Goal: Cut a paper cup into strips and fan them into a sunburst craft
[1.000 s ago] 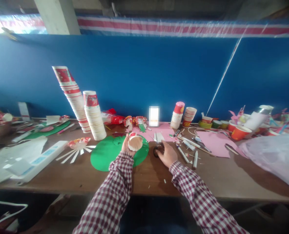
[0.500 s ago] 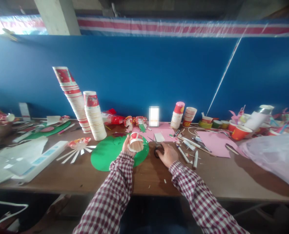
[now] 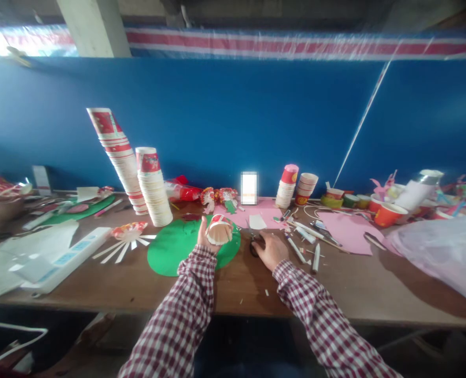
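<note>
My left hand (image 3: pixel 206 237) was wrapped around a paper cup (image 3: pixel 219 230), fingers curled behind it and thumb at its side, so the cup sat lifted a little above the table (image 3: pixel 233 286) and over the far edge of a green paper circle (image 3: pixel 170 247). The cup was tipped on its side with its open mouth turned toward me; its inside looked pale tan, its outer wall white with a red printed band near the rim. It was small and somewhat blurred, so I could not make out the print.

My right hand (image 3: pixel 271 248) lay palm down on the wood, just right of the cup, with its fingers closed over the dark handles of a pair of scissors (image 3: pixel 255 243); the blades were mostly hidden and I could not tell whether they were apart.

Beyond the hands lay a pink sheet (image 3: pixel 256 214) with a white slip on it. To the right were scattered pens (image 3: pixel 298 251) and a second pink sheet (image 3: pixel 349 231). Farther left stood two tall stacks of cups (image 3: pixel 152 186), the taller one leaning. A shorter pair of stacks (image 3: pixel 296 186) stood at the back right against the blue wall (image 3: pixel 233 115). Both sleeves (image 3: pixel 186 310) were red and white check.
</note>
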Demonstrator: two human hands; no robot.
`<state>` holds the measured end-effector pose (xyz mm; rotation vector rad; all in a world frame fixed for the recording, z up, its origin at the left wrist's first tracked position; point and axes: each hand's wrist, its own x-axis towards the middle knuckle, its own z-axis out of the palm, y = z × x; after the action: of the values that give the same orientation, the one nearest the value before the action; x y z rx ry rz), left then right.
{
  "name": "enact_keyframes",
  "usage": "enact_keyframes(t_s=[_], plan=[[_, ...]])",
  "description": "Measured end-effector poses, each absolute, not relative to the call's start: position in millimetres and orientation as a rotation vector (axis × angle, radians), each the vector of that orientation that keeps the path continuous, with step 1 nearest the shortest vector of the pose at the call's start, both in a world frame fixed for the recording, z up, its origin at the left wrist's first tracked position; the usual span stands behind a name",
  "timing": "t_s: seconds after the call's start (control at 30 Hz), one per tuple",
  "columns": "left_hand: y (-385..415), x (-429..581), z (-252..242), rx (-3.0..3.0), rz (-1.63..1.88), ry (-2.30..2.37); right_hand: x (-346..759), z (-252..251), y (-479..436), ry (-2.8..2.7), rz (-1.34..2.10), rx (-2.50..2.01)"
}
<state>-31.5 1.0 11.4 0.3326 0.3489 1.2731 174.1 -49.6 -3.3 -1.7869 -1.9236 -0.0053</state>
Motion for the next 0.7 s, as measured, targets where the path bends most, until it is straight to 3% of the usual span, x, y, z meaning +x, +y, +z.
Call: enact_keyframes(t_s=[0.7], plan=[[2.3, -34.8, 6.9, 0.452, 1.188, 0.311, 174.9, -6.5, -48.6, -1.979, -0.158, -1.782]])
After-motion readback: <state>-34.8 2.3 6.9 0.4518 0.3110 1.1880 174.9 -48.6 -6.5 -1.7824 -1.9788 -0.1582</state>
